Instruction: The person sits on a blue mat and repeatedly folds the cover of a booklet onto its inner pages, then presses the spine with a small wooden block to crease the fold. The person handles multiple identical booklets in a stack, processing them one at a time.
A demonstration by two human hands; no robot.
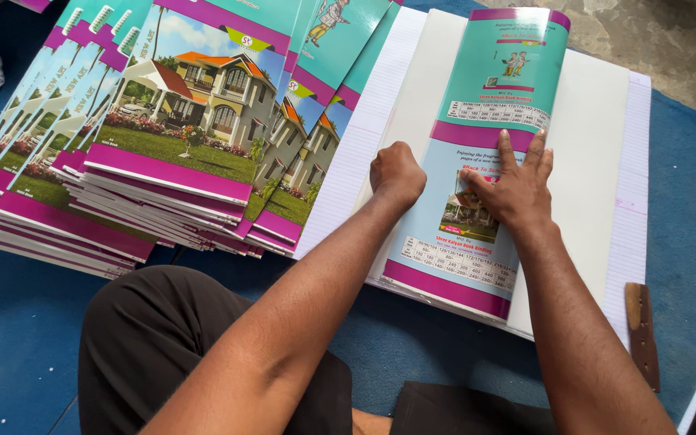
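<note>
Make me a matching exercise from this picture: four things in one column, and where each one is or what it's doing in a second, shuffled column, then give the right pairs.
Things:
1. left hand
2. right hand
3. stack of notebooks
4. wooden tool

Places or states:
A. lying on the blue mat at the right
B. fanned out at the left
C. closed in a fist, pressing the cover's edge
D. flat, fingers spread on the teal cover

Pairs: 1-C, 2-D, 3-B, 4-A

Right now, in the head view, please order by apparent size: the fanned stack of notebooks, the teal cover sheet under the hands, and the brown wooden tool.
1. Fanned stack of notebooks, largest.
2. Teal cover sheet, clearly smaller, pressed by the left hand and right hand.
3. Brown wooden tool, smallest by far.
</note>
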